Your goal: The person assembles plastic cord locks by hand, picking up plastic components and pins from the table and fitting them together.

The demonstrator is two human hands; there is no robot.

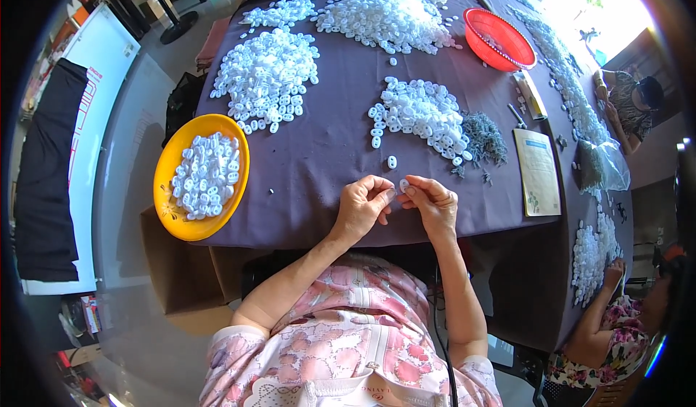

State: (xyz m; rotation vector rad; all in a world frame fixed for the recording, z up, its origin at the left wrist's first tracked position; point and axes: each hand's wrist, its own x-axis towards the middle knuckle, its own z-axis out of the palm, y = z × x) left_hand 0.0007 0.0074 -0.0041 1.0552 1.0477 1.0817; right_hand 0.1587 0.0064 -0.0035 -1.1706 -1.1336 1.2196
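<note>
While my left hand (360, 205) and right hand (433, 202) are meeting at the table's near edge, I am pinching one small white plastic piece (404, 185) between closed fingertips, a yellow bowl (168, 162) sitting at the left edge.

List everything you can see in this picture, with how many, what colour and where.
Table cloth: one, dark purple, covering the table.
Small ring-shaped plastic parts: too many to count, white, in heaps across the cloth.
Single white part: one, lying alone just beyond the hands.
Yellow dish: one, at the table's left edge, holding white parts.
Red basket: one, far right.
Small grey pieces: a pile, right of the nearest white heap.
Booklet: one, pale yellow, right edge.
Other people: two, along the right side.
Left hand: at the near edge, fingers pinched.
Right hand: fingertips holding a white part.
</note>
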